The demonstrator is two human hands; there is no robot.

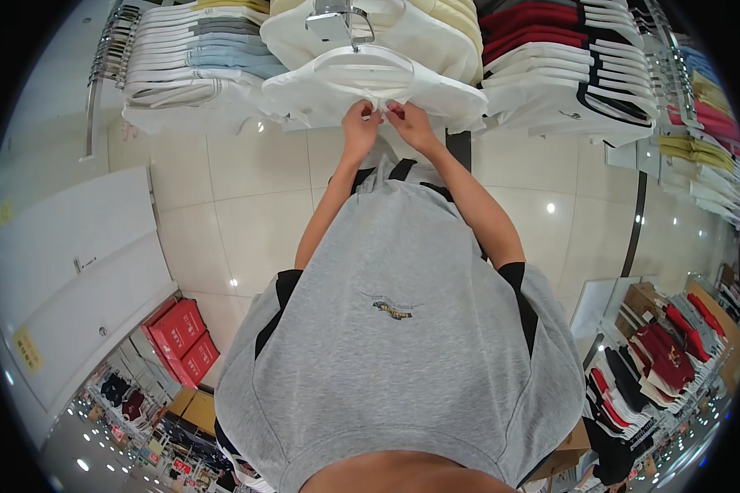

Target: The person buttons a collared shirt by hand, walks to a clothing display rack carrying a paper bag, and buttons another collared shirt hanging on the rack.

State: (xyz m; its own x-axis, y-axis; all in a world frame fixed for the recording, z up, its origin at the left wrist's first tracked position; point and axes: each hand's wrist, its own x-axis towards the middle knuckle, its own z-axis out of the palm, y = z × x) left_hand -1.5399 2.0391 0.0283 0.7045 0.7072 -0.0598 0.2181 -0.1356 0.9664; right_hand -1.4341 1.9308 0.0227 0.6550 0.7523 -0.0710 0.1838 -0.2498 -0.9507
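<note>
The left hand (360, 129) and the right hand (413, 126) pinch the front of a white shirt (448, 99) near its neck. Yellow shirts (465, 26) hang behind it. Light blue shirts (234, 60) hang on the left, and dark red shirts (530, 41) hang on the right. Red boxes (181, 329) sit by a big white panel (82, 238) on the left.

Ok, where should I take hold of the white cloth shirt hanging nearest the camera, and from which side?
Probably pinch the white cloth shirt by the front edge of its neckline, coming from the camera's side. The left hand and right hand meet there, the wide neck opening leaves that edge exposed, and white and pale yellow shirts hang close behind.
</note>
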